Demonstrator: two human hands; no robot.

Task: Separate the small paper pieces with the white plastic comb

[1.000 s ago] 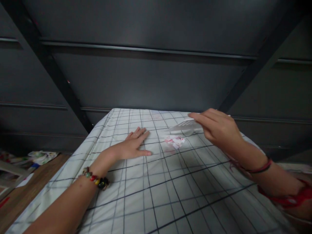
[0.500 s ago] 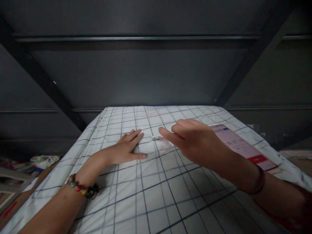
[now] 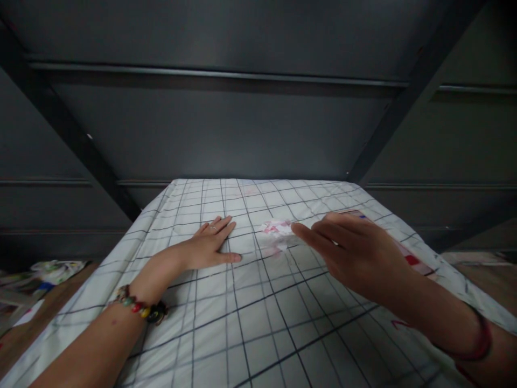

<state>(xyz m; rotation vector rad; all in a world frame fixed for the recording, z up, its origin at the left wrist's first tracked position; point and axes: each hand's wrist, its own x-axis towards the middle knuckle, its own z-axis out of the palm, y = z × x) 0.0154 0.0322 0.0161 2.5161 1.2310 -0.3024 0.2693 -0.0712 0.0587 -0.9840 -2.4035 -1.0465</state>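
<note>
My left hand (image 3: 214,245) lies flat on the white sheet (image 3: 226,312) with dark grid lines, its fingers spread and nothing in it. A thin ring is on one finger, and a beaded bracelet circles that wrist. Thumb and fingers of my right hand (image 3: 351,248) are pinched at the edge of a crumpled white tissue (image 3: 278,226) with pink marks, held just over the sheet. Just below the tissue is a faint pink stain (image 3: 274,251) on the cloth.
A phone (image 3: 414,260) lies on the sheet at the right, mostly hidden behind my right hand and forearm. A dark panelled wall (image 3: 226,129) rises behind the far edge. Cluttered items (image 3: 56,272) lie lower down at the left.
My right hand has moved to the right and now covers more of the phone. The tissue shows more fully, bunched and pink-marked. My left hand has stayed in place.
</note>
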